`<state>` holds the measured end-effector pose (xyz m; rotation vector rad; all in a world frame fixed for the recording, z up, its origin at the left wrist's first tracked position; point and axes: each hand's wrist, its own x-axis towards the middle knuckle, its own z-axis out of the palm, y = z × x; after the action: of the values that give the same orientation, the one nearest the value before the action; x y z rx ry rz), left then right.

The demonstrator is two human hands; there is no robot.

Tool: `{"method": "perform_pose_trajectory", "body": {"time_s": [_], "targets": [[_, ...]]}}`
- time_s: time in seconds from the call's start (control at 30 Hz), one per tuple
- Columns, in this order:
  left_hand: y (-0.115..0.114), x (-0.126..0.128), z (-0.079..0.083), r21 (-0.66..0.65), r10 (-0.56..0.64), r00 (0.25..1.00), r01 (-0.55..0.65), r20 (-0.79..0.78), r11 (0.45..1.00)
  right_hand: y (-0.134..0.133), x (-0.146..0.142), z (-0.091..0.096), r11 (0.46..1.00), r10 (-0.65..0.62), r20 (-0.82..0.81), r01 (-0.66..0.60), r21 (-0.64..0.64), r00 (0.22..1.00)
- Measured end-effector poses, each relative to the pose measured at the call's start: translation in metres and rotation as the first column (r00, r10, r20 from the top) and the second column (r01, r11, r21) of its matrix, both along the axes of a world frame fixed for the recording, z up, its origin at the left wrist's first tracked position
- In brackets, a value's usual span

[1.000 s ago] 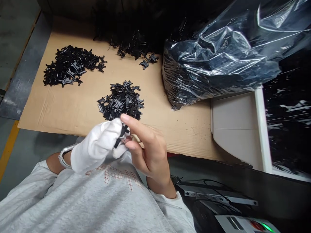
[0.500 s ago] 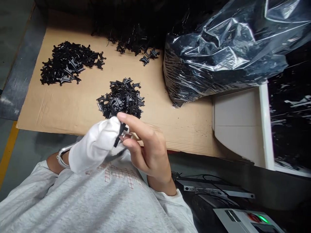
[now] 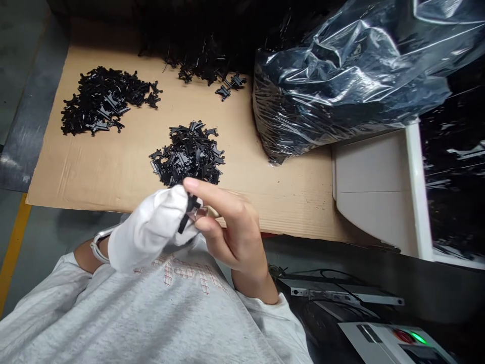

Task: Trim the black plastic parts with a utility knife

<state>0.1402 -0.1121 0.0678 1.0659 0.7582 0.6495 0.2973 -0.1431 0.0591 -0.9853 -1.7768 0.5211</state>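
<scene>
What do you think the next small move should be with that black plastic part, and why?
I'd probably set the black plastic part onto the nearest pile of similar parts. The gloved left hand and bare right hand have it pinched just above the edge of the cardboard sheet, with that pile directly ahead.

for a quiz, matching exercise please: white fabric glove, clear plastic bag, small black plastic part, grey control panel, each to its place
1 white fabric glove
2 clear plastic bag
3 small black plastic part
4 grey control panel

a between left hand and right hand
b bottom right corner
c on the left hand
d top right, holding black parts

1c, 2d, 3a, 4b
</scene>
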Motion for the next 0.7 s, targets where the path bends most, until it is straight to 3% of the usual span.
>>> {"method": "perform_pose_trajectory", "body": {"time_s": [0.13,0.47,0.7], "targets": [[-0.002,0.001,0.009,-0.045,0.084,0.996,-0.082,0.032,0.996,-0.001,0.001,0.000,1.000,0.011,0.029,-0.011,0.007,1.000],[-0.003,0.003,0.014,-0.082,0.016,0.995,-0.008,0.096,0.997,-0.002,0.001,0.004,1.000,0.012,0.029,-0.011,-0.012,1.000],[-0.005,0.003,0.016,-0.080,0.004,0.999,0.001,0.054,0.997,-0.003,0.002,0.004,0.999,0.018,0.027,-0.017,-0.032,0.999]]}}
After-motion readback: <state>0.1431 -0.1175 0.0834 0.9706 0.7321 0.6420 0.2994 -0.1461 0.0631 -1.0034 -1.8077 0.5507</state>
